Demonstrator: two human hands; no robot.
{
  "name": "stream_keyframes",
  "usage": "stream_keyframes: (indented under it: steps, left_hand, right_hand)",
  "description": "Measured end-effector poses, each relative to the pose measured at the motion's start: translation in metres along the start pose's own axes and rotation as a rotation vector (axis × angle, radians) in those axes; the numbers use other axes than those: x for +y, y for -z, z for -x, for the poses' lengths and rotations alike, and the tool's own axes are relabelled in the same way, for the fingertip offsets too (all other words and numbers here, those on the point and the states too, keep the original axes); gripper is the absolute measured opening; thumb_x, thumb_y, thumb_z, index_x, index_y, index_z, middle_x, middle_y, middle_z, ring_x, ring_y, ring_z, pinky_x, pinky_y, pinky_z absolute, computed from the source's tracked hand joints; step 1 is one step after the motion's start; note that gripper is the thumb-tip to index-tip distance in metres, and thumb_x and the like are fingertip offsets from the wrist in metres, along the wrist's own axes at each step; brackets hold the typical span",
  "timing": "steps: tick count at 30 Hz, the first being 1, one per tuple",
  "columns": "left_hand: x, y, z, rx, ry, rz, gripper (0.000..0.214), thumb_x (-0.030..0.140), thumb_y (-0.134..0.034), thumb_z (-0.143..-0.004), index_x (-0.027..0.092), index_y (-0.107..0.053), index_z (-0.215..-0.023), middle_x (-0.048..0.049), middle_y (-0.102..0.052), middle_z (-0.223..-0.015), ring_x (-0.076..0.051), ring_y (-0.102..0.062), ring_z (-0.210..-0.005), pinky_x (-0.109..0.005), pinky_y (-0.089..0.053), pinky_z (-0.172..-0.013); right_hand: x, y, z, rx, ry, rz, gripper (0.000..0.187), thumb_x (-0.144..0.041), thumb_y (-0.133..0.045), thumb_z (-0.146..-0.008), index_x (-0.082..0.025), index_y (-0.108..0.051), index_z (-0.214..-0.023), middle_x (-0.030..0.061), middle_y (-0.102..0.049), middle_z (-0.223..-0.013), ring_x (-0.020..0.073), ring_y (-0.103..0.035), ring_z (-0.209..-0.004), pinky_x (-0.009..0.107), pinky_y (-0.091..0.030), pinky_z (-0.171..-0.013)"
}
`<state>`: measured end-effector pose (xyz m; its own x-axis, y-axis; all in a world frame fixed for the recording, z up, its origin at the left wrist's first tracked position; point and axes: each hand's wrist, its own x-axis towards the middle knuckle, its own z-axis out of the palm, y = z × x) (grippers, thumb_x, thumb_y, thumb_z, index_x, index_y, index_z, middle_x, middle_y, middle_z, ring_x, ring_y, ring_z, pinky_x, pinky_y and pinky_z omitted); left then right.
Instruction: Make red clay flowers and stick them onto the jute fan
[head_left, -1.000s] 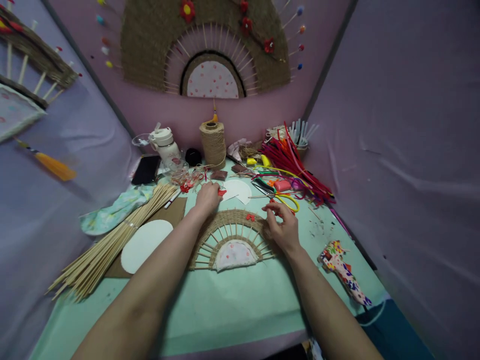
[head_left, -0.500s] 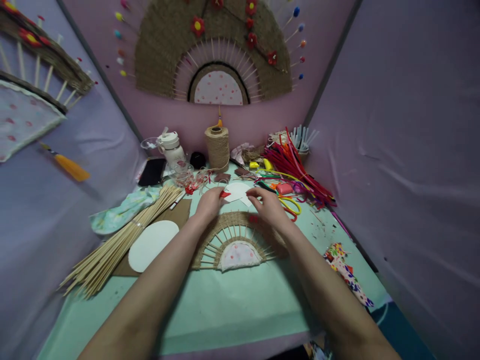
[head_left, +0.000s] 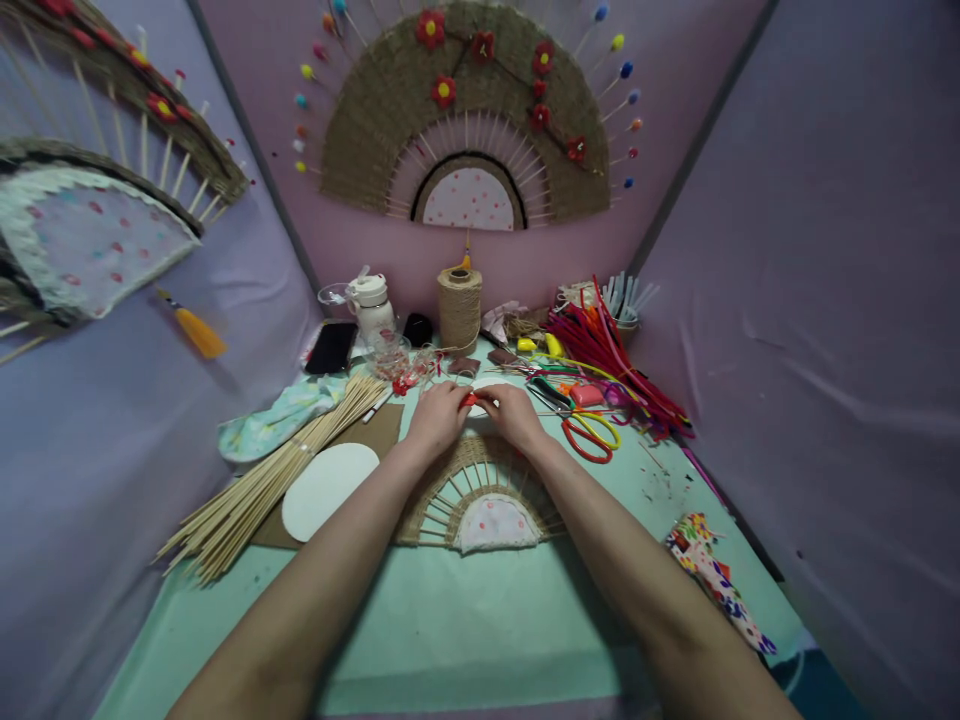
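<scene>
Between thumb and fingers, my left hand (head_left: pixel 439 415) pinches a small red piece (head_left: pixel 469 399), whose exact kind I cannot make out. Close beside it, my right hand (head_left: pixel 511 412) has its thumb and fingertips drawn together at the red piece's right side; whether they grip anything is hidden. Both hands are above a white paper oval (head_left: pixel 491 383), which they partly cover. Below them on the table lies a woven twine fan (head_left: pixel 442 467) with stick ribs and a spotted white half-round cloth (head_left: pixel 498 523) at its base.
Scissors (head_left: pixel 587 440) and red pipe cleaners (head_left: pixel 600 345) lie to the right. A twine spool (head_left: pixel 459 310) and a white bottle (head_left: pixel 370 305) stand behind. At left, a bundle of thin sticks (head_left: pixel 255 490) and another white oval (head_left: pixel 330 490) rest on brown cardboard (head_left: pixel 386 425).
My right hand has come in toward my left, so their fingertips nearly meet at the red piece. The whole view has shifted, with the scene now lying further right.
</scene>
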<state>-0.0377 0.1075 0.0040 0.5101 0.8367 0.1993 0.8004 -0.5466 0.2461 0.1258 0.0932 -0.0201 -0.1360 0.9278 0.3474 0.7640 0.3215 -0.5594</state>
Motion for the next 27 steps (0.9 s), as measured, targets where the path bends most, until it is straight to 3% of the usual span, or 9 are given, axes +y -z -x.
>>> stream_keyframes:
  steps: [4, 9, 14, 19, 23, 27]
  left_hand:
    - [0.007, 0.001, 0.001, -0.023, 0.013, -0.059, 0.03, 0.029, -0.047, -0.091, 0.017, -0.065, -0.112, -0.0134, -0.063, -0.104, -0.027, -0.055, -0.103, -0.038, -0.042, -0.089]
    - [0.014, 0.005, 0.005, -0.076, -0.003, -0.117, 0.025, 0.028, -0.052, -0.087, 0.019, -0.067, -0.105, -0.0126, -0.061, -0.104, -0.028, -0.053, -0.104, -0.039, -0.04, -0.09]
    - [0.009, 0.005, 0.002, -0.105, 0.069, -0.132, 0.032, 0.027, -0.053, -0.087, 0.019, -0.062, -0.117, -0.0136, -0.06, -0.109, -0.027, -0.054, -0.105, -0.038, -0.041, -0.089]
    - [0.005, -0.006, -0.018, -0.124, 0.129, -0.083, 0.034, 0.034, -0.059, -0.086, 0.018, -0.063, -0.115, -0.0145, -0.059, -0.113, -0.027, -0.055, -0.107, -0.036, -0.041, -0.09]
    - [0.001, -0.018, -0.03, -0.122, 0.182, -0.009, 0.03, 0.035, -0.065, -0.082, 0.015, -0.067, -0.105, -0.0149, -0.059, -0.112, -0.027, -0.056, -0.106, -0.035, -0.042, -0.089]
    - [0.0, -0.02, -0.028, -0.073, 0.243, 0.106, 0.033, 0.034, -0.072, -0.075, 0.014, -0.067, -0.102, -0.0161, -0.06, -0.11, -0.031, -0.055, -0.109, -0.04, -0.041, -0.093]
  right_hand:
    - [-0.006, -0.002, 0.004, 0.026, -0.05, 0.005, 0.016, -0.019, -0.059, -0.086, -0.02, -0.074, -0.091, 0.0081, -0.074, -0.093, 0.0215, -0.063, -0.092, 0.03, -0.041, -0.086]
    - [0.002, -0.001, 0.002, 0.155, -0.229, -0.071, 0.014, -0.018, -0.059, -0.077, -0.018, -0.073, -0.078, 0.008, -0.073, -0.081, 0.0213, -0.064, -0.082, 0.029, -0.042, -0.078]
    - [0.021, 0.021, 0.001, 0.266, -0.363, -0.302, 0.023, -0.026, -0.055, -0.078, -0.016, -0.073, -0.085, 0.0077, -0.074, -0.079, 0.0208, -0.066, -0.075, 0.029, -0.048, -0.068]
    - [0.008, 0.043, 0.027, 0.255, -0.36, -0.549, 0.039, -0.033, -0.057, -0.076, -0.016, -0.069, -0.11, 0.0029, -0.071, -0.075, 0.0159, -0.062, -0.066, 0.026, -0.047, -0.061]
    - [-0.006, 0.05, 0.054, 0.233, -0.396, -0.679, 0.024, -0.037, -0.066, -0.07, -0.016, -0.072, -0.082, -0.0001, -0.063, -0.063, 0.0115, -0.051, -0.054, 0.024, -0.04, -0.052]
    - [-0.011, 0.047, 0.073, 0.219, -0.458, -0.8, 0.029, -0.045, -0.071, -0.07, -0.018, -0.066, -0.076, -0.0034, -0.056, -0.057, 0.01, -0.044, -0.047, 0.023, -0.035, -0.046]
